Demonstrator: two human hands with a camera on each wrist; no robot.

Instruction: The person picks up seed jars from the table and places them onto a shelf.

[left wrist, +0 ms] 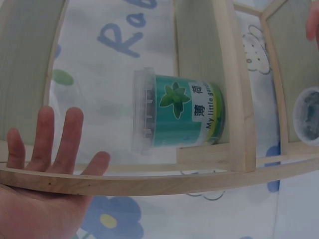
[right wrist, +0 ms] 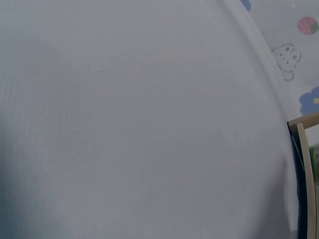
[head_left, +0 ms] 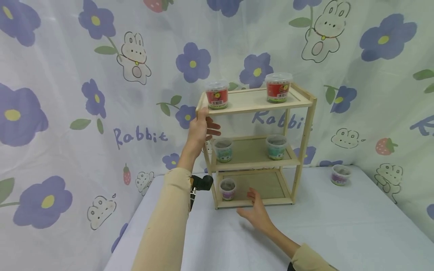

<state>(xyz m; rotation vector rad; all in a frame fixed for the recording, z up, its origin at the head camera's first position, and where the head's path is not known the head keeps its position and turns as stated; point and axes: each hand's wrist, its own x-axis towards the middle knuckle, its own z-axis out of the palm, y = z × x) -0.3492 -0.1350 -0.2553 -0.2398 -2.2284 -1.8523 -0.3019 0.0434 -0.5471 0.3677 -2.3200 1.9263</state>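
My left hand [head_left: 199, 130] is at the upper left post of a wooden three-tier shelf [head_left: 254, 164]. In the left wrist view its straight fingers [left wrist: 67, 142] extend past the post. A clear-lidded red cup [head_left: 217, 98] stands on the top tier just above that hand. Below it on the middle tier is a green cup [head_left: 223, 152] with a mint picture. My right hand [head_left: 255, 214], holding nothing, hovers before the bottom tier with fingers spread. A purple-labelled cup [head_left: 227, 192] sits to its left on that tier. The right wrist view does not show the hand.
A second red cup [head_left: 278, 90] is at the top right, and a second green cup [head_left: 276, 148] at the middle right. Another purple cup [head_left: 340, 176] stands on the white tablecloth [head_left: 339, 226] to the right. Behind hangs a patterned curtain [head_left: 230, 45].
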